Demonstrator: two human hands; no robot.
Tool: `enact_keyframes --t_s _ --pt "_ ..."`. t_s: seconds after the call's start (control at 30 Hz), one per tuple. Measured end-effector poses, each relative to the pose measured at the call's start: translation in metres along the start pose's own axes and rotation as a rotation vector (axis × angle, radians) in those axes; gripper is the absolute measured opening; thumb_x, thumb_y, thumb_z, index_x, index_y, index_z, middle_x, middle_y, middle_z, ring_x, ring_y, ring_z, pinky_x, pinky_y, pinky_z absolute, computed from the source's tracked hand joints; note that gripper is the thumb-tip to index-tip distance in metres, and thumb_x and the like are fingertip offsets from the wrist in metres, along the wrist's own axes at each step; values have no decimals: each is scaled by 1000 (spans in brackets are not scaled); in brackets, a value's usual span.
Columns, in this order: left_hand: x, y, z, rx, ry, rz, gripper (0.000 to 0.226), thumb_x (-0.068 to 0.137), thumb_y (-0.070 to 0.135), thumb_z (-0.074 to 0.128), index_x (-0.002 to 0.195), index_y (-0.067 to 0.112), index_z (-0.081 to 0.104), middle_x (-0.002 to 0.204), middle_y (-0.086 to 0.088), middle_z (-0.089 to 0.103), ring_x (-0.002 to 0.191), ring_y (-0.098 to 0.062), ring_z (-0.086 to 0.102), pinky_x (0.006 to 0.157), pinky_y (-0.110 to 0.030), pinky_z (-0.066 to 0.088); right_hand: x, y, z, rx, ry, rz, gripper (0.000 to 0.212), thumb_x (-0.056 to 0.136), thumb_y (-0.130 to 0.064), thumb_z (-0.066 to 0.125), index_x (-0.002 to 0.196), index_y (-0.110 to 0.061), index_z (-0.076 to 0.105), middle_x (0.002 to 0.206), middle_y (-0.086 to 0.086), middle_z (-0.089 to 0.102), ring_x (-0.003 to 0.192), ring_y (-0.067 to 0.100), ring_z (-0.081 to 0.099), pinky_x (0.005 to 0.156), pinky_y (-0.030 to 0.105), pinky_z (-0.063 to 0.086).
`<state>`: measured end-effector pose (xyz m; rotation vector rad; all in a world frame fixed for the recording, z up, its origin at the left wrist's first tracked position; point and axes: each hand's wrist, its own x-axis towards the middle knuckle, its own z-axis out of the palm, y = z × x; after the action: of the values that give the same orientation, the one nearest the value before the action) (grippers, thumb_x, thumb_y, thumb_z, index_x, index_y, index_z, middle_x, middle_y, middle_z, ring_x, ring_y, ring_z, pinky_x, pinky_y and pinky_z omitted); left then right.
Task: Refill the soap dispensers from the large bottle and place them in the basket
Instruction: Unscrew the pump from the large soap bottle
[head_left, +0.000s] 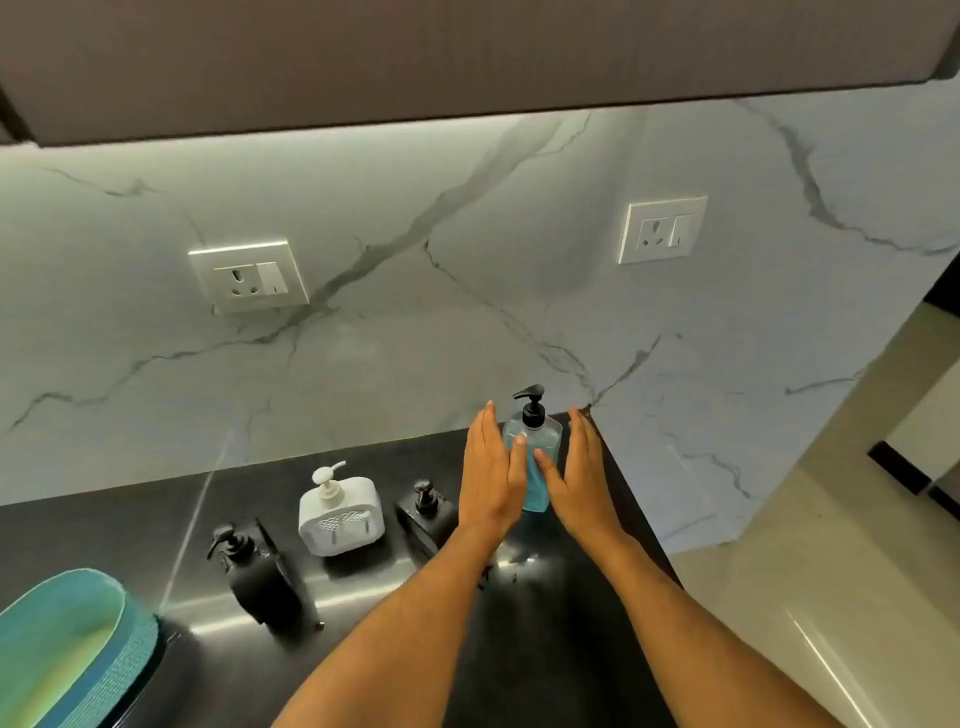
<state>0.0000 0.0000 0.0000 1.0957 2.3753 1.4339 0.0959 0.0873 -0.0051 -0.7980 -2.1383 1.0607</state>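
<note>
Against the marble wall, right of the white dispenser (340, 512), stands the large bottle (535, 457); your left hand (491, 467) and right hand (576, 475) flank it with straight fingers, not yet gripping, so next close both round it.

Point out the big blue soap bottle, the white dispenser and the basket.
big blue soap bottle (537, 493): head view, lower blue body.
white dispenser (358, 501): head view, white front face.
basket (140, 644): head view, teal woven rim.

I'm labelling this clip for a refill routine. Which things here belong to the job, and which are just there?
Job: large blue bottle, between left hand and right hand; white dispenser; two black dispensers; teal basket.

Just there: two wall sockets; black counter.
</note>
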Motion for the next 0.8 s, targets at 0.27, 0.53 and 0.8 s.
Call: enact_keyframes --t_s 0.27,0.53,0.8 --pt "8 -17 16 -215 -41 -159 44 111 41 39 154 32 36 150 15 46 134 4 44 121 -32 34 9 22 13 179 -127 113 83 95 -24 69 159 -31 18 157 -8 36 143 8 37 113 34 42" --pt "8 -17 20 -375 -82 -124 30 113 36 36 138 44 52 133 18 63 129 -8 58 110 -28 45 13 34 18 246 -124 130 74 94 -18 71 154 -32 29 151 -12 45 140 9 46 111 35 47" --pt "-3 -11 17 -356 -78 -130 34 110 43 38 141 39 51 134 15 63 129 -7 58 113 -37 47 4 31 13 273 -120 132 71 95 -15 70 153 -31 32 147 -11 49 136 5 48 110 32 49"
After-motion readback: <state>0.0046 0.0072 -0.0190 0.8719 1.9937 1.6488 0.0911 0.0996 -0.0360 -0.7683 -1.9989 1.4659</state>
